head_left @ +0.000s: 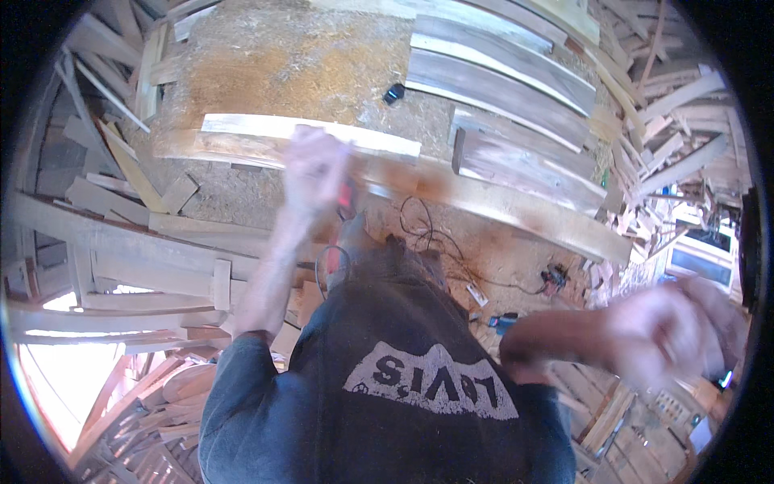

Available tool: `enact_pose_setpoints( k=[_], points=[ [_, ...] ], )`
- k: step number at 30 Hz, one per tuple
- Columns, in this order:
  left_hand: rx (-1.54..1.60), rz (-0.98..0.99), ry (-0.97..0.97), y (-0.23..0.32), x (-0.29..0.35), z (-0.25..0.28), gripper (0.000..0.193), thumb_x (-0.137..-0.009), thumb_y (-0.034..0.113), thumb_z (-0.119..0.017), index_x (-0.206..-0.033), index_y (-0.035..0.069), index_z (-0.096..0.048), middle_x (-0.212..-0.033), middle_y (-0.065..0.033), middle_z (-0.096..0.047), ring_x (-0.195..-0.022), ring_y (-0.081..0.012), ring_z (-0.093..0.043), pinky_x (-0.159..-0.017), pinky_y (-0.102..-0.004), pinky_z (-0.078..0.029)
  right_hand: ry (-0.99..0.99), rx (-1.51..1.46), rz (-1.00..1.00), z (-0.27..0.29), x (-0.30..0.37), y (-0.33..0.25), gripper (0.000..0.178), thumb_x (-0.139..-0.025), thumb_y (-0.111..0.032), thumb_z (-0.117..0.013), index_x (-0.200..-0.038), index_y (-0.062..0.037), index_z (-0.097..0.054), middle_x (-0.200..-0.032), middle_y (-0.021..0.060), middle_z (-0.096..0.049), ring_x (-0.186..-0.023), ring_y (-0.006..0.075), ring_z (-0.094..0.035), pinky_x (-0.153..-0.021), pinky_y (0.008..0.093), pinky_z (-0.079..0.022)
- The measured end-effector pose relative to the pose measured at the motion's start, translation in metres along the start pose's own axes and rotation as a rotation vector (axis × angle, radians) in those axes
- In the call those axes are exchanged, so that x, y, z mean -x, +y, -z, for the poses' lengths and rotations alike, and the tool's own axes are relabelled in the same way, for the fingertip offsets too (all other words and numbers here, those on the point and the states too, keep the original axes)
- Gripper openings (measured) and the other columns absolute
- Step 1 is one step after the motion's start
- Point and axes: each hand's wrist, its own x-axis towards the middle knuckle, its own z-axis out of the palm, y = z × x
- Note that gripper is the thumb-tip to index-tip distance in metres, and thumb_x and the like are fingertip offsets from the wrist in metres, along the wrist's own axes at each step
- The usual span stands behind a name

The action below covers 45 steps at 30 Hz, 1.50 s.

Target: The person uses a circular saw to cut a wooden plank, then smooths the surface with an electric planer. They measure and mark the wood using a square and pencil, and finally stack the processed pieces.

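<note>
My left hand (318, 169) is over the near edge of the workbench, blurred, its fingers curled closed. A red and dark part (347, 198) shows right beside its palm, but its kind is unclear. Just behind this hand, a pale wooden board (242, 127) lies along the bench edge. Out to the far right, my right hand (669, 331) is raised away from the bench. Motion smears its fingers, and no held thing can be made out.
Several grey planks (500, 85) lie on the sawdust-covered bench (266, 56), near a small black device (393, 94). Dark cables (427, 230) trail below the bench edge. Scrap wood (677, 153) is heaped at right, with more timber at left (153, 274). A blue tool (504, 323) lies low.
</note>
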Motion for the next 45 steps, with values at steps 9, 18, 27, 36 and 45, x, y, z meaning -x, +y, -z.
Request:
enact_pose_setpoints(
  k=[9, 18, 27, 36, 45],
  points=[
    [0.547, -0.519, -0.073, 0.113, -0.062, -0.073, 0.042, -0.086, 0.025, -0.077, -0.060, 0.016, -0.046, -0.062, 0.0027, -0.044, -0.059, -0.0186, -0.047, -0.072, -0.0366, -0.038, -0.556, 0.183, -1.267, -0.013, 0.196, 0.148, 0.040, -0.102, -0.030, -0.063, -0.127, 0.0005, -0.065, -0.116, 0.0123, -0.070, -0.100, 0.0219, -0.066, -0.093, 0.0380, -0.052],
    [0.788, 0.214, 0.472, -0.007, -0.046, -0.014, 0.041, -0.106, 0.034, -0.050, -0.073, 0.009, -0.052, -0.085, -0.0073, -0.056, -0.076, -0.0214, -0.047, -0.076, -0.0365, -0.039, -1.056, 0.616, -1.041, -0.069, 0.180, 0.199, 0.038, -0.082, -0.016, -0.089, -0.113, -0.0027, -0.071, -0.086, 0.0040, -0.070, -0.076, 0.0130, -0.060, -0.072, 0.0300, -0.052],
    [-0.406, 1.099, 0.665, -0.199, 0.083, 0.102, 0.081, -0.095, 0.033, -0.077, -0.152, -0.005, -0.034, -0.141, -0.0221, -0.051, -0.137, -0.0328, -0.047, -0.120, -0.0439, -0.031, -1.186, 0.995, -0.691, -0.225, 0.144, 0.387, 0.049, -0.080, -0.030, -0.091, -0.115, -0.0012, -0.071, -0.092, 0.0122, -0.075, -0.081, 0.0229, -0.069, -0.075, 0.0375, -0.052],
    [0.374, 1.312, 0.720, -0.223, 0.097, 0.099, 0.083, -0.095, 0.025, -0.077, -0.155, -0.005, -0.028, -0.143, -0.0185, -0.053, -0.130, -0.0282, -0.056, -0.108, -0.0392, -0.048, -1.442, 0.530, -0.594, -0.268, 0.190, 0.428, 0.074, -0.089, -0.035, -0.083, -0.148, -0.0008, -0.055, -0.146, 0.0197, -0.061, -0.131, 0.0343, -0.060, -0.110, 0.0452, -0.047],
    [0.605, 1.277, 0.765, -0.209, 0.156, 0.108, 0.073, -0.097, 0.039, -0.073, -0.148, -0.002, -0.039, -0.133, -0.0131, -0.058, -0.121, -0.0259, -0.060, -0.102, -0.0410, -0.053, -1.622, 0.571, -0.842, -0.244, 0.234, 0.368, 0.070, -0.092, -0.061, -0.071, -0.129, -0.0015, -0.068, -0.115, 0.0243, -0.074, -0.106, 0.0425, -0.072, -0.093, 0.0481, -0.057]
  ],
)
